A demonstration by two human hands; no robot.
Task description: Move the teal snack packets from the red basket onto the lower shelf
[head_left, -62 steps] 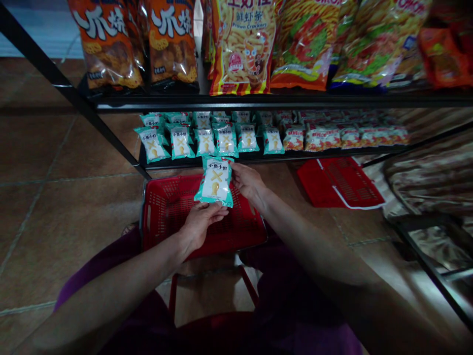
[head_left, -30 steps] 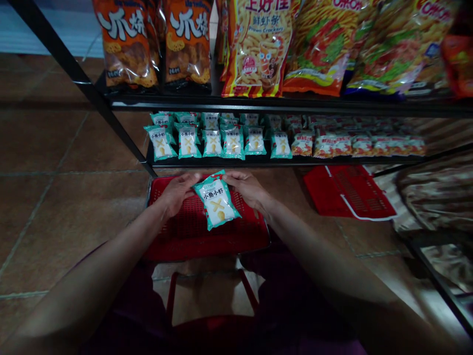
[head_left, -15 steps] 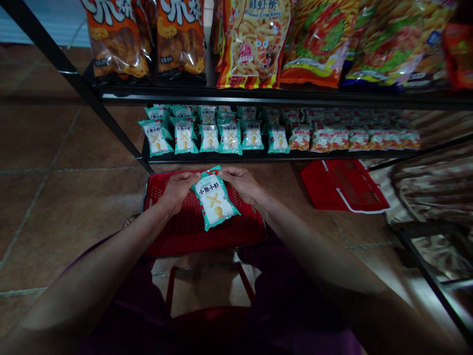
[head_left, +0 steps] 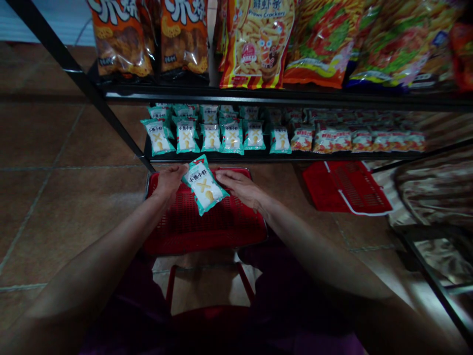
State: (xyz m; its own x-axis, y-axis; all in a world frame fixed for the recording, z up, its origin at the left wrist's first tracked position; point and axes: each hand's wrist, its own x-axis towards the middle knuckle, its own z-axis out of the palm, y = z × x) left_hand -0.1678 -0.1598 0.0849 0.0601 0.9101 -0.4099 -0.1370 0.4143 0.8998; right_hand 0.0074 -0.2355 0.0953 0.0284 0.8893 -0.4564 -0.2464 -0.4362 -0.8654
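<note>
A small teal-and-white snack bag [head_left: 205, 185] with yellow snack pieces printed on it is held up over a red basket [head_left: 207, 241]. My left hand [head_left: 170, 178] pinches its upper left corner. Along the bag's right side lies my right hand [head_left: 238, 185], fingers stretched out and thumb side up, close to or touching the edge. Matching teal bags [head_left: 232, 135] stand in rows on the low shelf just beyond the basket.
Large snack bags [head_left: 258, 44] fill the black upper shelf [head_left: 236, 96]. White-and-orange packets [head_left: 332, 138] sit at the low shelf's right. A second red basket [head_left: 343, 187] with a white handle rests on the tiled floor. A dark metal frame [head_left: 436, 276] stands at right.
The snack bag has moved left and slightly up, tilting more. My right hand has released its pinch on the top corner and its fingers have straightened beside the bag.
</note>
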